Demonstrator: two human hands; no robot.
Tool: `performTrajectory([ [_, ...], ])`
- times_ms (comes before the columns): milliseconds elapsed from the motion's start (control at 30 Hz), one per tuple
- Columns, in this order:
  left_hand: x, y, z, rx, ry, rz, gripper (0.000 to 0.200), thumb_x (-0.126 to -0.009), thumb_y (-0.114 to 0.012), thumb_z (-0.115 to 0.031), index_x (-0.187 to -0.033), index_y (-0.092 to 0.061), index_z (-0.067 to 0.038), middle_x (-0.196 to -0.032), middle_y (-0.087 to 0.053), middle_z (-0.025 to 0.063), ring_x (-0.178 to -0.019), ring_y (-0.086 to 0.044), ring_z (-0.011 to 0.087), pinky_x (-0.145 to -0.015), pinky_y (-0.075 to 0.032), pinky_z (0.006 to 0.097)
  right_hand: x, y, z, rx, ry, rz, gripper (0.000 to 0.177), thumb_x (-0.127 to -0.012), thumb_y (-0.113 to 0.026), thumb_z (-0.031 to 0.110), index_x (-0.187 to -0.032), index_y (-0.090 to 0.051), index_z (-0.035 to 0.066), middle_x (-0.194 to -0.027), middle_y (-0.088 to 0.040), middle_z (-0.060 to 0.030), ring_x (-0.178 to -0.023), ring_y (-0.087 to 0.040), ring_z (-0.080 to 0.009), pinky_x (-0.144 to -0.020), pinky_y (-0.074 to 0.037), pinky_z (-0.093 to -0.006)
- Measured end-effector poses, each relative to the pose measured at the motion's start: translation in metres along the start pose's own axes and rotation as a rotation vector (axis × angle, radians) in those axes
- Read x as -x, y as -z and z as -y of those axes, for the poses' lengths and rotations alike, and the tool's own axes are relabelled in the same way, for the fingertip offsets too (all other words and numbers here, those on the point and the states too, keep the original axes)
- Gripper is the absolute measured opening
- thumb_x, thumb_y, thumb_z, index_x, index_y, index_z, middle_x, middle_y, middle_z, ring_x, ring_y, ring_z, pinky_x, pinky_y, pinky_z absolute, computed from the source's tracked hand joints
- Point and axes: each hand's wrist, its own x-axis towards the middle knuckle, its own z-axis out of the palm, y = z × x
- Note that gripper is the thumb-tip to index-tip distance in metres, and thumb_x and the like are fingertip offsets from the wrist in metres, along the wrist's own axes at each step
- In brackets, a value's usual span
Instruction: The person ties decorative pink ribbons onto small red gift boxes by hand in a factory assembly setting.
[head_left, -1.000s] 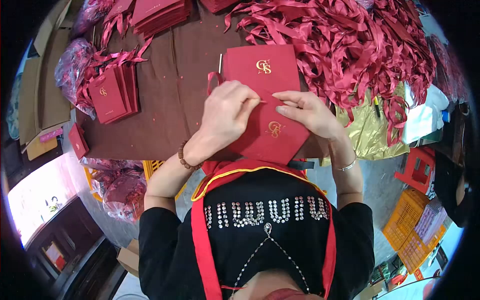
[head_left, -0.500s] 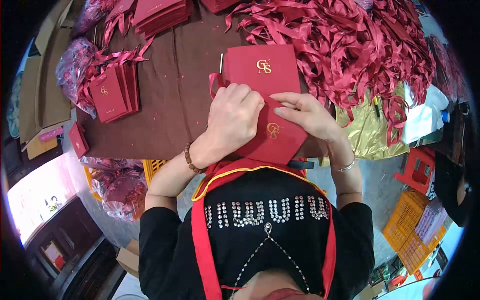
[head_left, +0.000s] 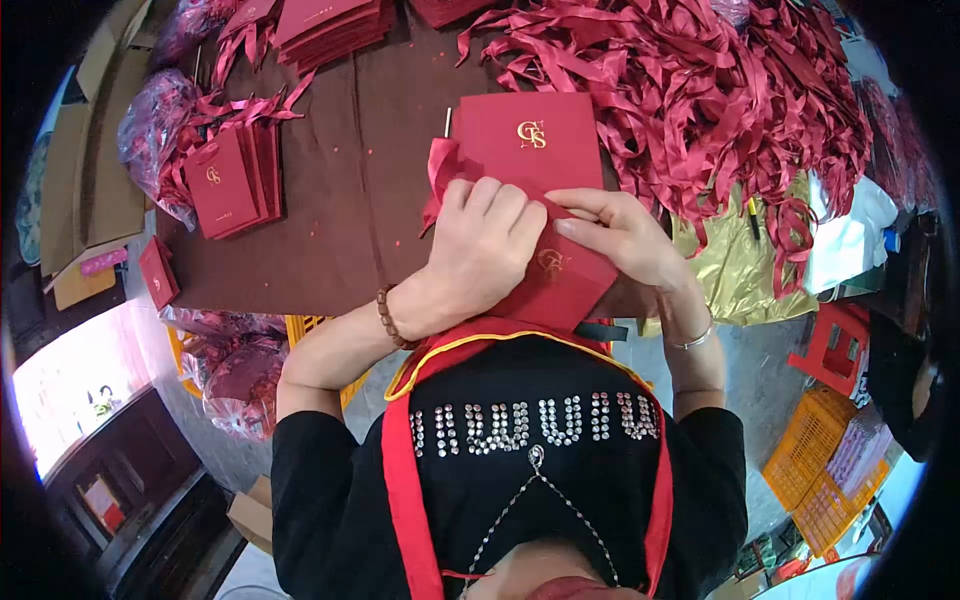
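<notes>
My left hand is a closed fist over the upper part of a red bag with a gold logo; what its fingers hold is hidden. Beside the fist a red ribbon sticks up near a thin pale rod. My right hand pinches the top edge of the same bag between thumb and fingers, close to the left fist. Another flat red bag lies just beyond, partly covered by the first.
Red ribbons are heaped at the back right, beside gold plastic. Red bags stand in a group at left, and more are stacked at the back. Orange crates and a red stool are at right.
My left fist has moved slightly right and toward me, covering more of the bag's logo. More of the red ribbon shows beside it. My right hand has barely moved.
</notes>
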Motion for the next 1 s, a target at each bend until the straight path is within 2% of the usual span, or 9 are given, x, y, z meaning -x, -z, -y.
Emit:
performTrajectory([
  [100,-0.002,0.004,0.01,0.256,0.116,-0.01,0.012,-0.071,-0.065,-0.011,-0.082,-0.06,-0.009,-0.074,-0.054,0.0035,-0.07,-0.052,0.0209,-0.065,-0.038,0.0344,-0.003,0.0,-0.005,0.038,0.045,-0.004,0.034,-0.087,-0.055,0.003,-0.12,-0.051,-0.004,-0.103,-0.059,-0.0018,-0.091,-0.053,-0.0055,-0.079,-0.044,-0.0202],
  [233,-0.004,0.013,0.013,0.176,0.117,0.064,0.01,-0.072,-0.067,-0.011,-0.079,-0.06,-0.009,-0.072,-0.053,0.0016,-0.072,-0.053,0.0205,-0.071,-0.036,0.0341,-0.006,-0.004,-0.001,-0.023,0.042,0.022,0.034,-0.087,-0.055,0.004,-0.121,-0.051,-0.003,-0.102,-0.059,-0.0021,-0.091,-0.053,-0.0054,-0.081,-0.043,-0.0205],
  [400,-0.017,0.024,0.023,0.447,0.22,0.083,0.009,-0.075,-0.066,-0.014,-0.08,-0.059,-0.01,-0.085,-0.056,0.0048,-0.084,-0.051,0.0222,-0.075,-0.035,0.0349,-0.002,-0.009,0.015,0.119,0.04,0.012,0.018,-0.087,-0.057,0.006,-0.103,-0.053,0.001,-0.084,-0.058,0.0014,-0.078,-0.048,-0.0033,-0.068,-0.04,-0.0197],
  [500,-0.03,0.031,0.047,0.482,0.281,0.457,0.011,-0.081,-0.059,-0.018,-0.082,-0.061,-0.007,-0.1,-0.057,0.0054,-0.095,-0.05,0.0245,-0.084,-0.035,0.0381,-0.005,-0.013,0.016,0.279,0.026,-0.049,0.014,-0.085,-0.059,0.007,-0.096,-0.05,0.002,-0.074,-0.056,0.0026,-0.07,-0.043,-0.0032,-0.061,-0.037,-0.0199],
  [633,-0.046,0.021,0.066,0.541,0.238,0.688,0.018,-0.083,-0.054,-0.022,-0.085,-0.063,-0.006,-0.103,-0.057,0.0049,-0.103,-0.048,0.0236,-0.09,-0.033,0.0401,-0.003,-0.019,0.026,0.331,0.022,-0.026,0.015,-0.084,-0.06,0.007,-0.095,-0.05,0.002,-0.07,-0.056,0.0006,-0.066,-0.043,-0.0035,-0.06,-0.038,-0.0211],
  [700,-0.061,0.022,0.069,0.614,0.236,1.056,0.021,-0.083,-0.052,-0.023,-0.087,-0.064,-0.006,-0.106,-0.057,0.0052,-0.11,-0.045,0.0226,-0.094,-0.03,0.0428,-0.001,-0.021,0.032,0.379,0.109,0.002,0.016,-0.083,-0.06,0.007,-0.093,-0.05,0.001,-0.066,-0.056,-0.0013,-0.064,-0.043,-0.0041,-0.058,-0.038,-0.0225],
  [767,-0.068,0.022,0.068,0.523,0.134,1.076,0.024,-0.081,-0.053,-0.022,-0.088,-0.064,-0.003,-0.103,-0.058,0.0074,-0.104,-0.049,0.026,-0.091,-0.034,0.0387,-0.002,-0.022,0.028,0.381,0.145,-0.009,0.015,-0.082,-0.061,0.006,-0.092,-0.051,0.001,-0.066,-0.058,-0.0043,-0.061,-0.045,-0.0052,-0.057,-0.039,-0.0235],
  [867,-0.066,-0.011,0.085,1.063,0.061,1.403,0.029,-0.076,-0.054,-0.017,-0.091,-0.058,0.008,-0.084,-0.058,0.0117,-0.082,-0.053,0.0209,-0.074,-0.04,0.028,-0.001,-0.024,0.031,0.399,0.175,0.044,0.015,-0.082,-0.061,0.006,-0.092,-0.052,0.001,-0.066,-0.059,-0.0065,-0.059,-0.048,-0.007,-0.056,-0.039,-0.024],
  [1000,-0.084,0.01,0.074,0.951,0.204,1.58,0.028,-0.072,-0.057,-0.013,-0.091,-0.059,0.007,-0.084,-0.055,0.0052,-0.081,-0.049,0.0141,-0.072,-0.039,0.0264,0.001,-0.027,0.027,0.37,0.282,0.037,0.016,-0.082,-0.062,0.007,-0.093,-0.054,0.0,-0.07,-0.063,-0.0094,-0.062,-0.056,-0.0094,-0.057,-0.042,-0.0249],
])
